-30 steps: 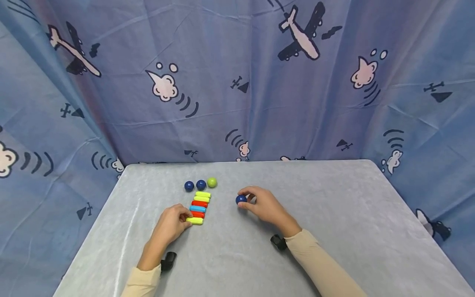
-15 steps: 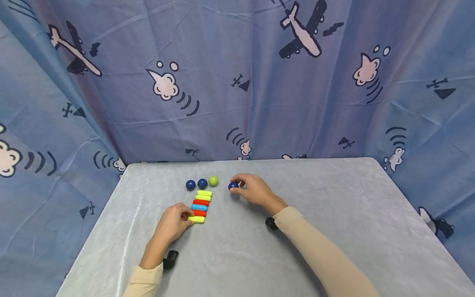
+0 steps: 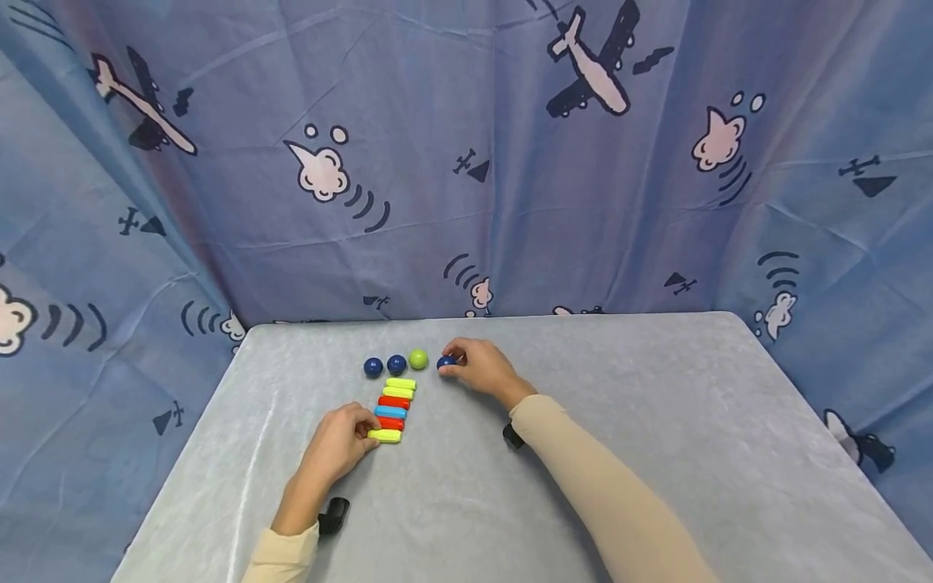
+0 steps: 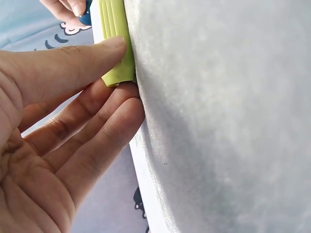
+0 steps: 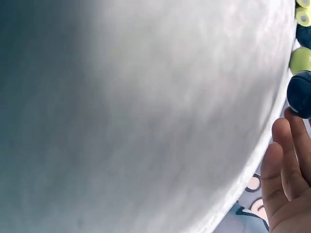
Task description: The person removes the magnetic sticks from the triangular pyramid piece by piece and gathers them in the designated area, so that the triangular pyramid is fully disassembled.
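Note:
My right hand [image 3: 483, 368] holds a dark blue ball [image 3: 445, 362] between thumb and fingers, just right of a lime green ball [image 3: 419, 359]. Two more dark blue balls, one at the end [image 3: 373, 368] and one beside the green [image 3: 397, 364], continue that line to the left. Below them several short sticks lie side by side in a column: yellow-green, red [image 3: 394, 402] and light blue [image 3: 390, 412]. At the near end my left hand [image 3: 337, 443] pinches the last yellow-green stick [image 4: 114, 58], its thumb on the ribbed side. The left index fingertip is hidden behind the stick.
A pale grey cloth covers the table [image 3: 619, 389]. Behind it and at both sides hangs a blue curtain [image 3: 408, 162] printed with aeroplanes and clouds. A black wrist device [image 3: 334, 516] sits at the left wrist, another [image 3: 513, 436] at the right.
My right hand has carried the dark blue ball left and toward the back, close to the green ball. The left hand stays on the nearest stick, and the column looks the same.

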`<state>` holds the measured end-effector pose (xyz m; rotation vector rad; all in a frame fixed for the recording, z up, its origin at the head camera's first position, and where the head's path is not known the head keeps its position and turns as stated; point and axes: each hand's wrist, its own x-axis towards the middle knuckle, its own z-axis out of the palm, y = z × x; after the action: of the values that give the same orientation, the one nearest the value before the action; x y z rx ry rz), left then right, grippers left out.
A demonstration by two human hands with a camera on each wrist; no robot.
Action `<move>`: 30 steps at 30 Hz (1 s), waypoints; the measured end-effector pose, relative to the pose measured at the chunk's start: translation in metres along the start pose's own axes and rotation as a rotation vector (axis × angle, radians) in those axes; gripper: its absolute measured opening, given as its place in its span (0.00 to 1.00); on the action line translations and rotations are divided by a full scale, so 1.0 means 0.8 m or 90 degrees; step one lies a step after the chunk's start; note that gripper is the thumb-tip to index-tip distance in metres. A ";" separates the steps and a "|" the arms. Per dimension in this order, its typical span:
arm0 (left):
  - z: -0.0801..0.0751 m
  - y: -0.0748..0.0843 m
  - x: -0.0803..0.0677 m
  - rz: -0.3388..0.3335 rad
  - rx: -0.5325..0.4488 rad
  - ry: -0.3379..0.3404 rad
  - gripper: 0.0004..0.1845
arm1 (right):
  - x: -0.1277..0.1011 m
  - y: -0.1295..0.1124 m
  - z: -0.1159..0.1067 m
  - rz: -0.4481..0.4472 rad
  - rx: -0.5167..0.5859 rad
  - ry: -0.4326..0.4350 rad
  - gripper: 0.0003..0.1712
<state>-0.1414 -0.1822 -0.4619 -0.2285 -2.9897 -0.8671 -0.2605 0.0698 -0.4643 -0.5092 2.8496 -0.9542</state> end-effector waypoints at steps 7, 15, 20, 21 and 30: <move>0.002 -0.001 -0.003 -0.007 0.003 -0.006 0.09 | 0.005 -0.007 0.013 0.035 0.043 0.009 0.18; 0.005 -0.001 -0.001 -0.001 -0.003 -0.010 0.09 | 0.002 -0.009 0.014 0.058 0.058 0.014 0.17; 0.007 0.000 0.000 0.008 -0.013 -0.001 0.10 | 0.000 -0.008 0.013 0.061 0.050 0.002 0.19; 0.007 0.001 0.000 0.010 -0.014 0.000 0.10 | 0.000 -0.007 0.013 0.064 0.048 -0.001 0.20; 0.005 -0.005 0.003 -0.001 -0.041 0.001 0.10 | -0.004 0.005 -0.002 0.044 0.054 -0.030 0.27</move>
<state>-0.1442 -0.1828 -0.4671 -0.2258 -2.9637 -0.9644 -0.2592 0.0752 -0.4656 -0.4150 2.7529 -1.0308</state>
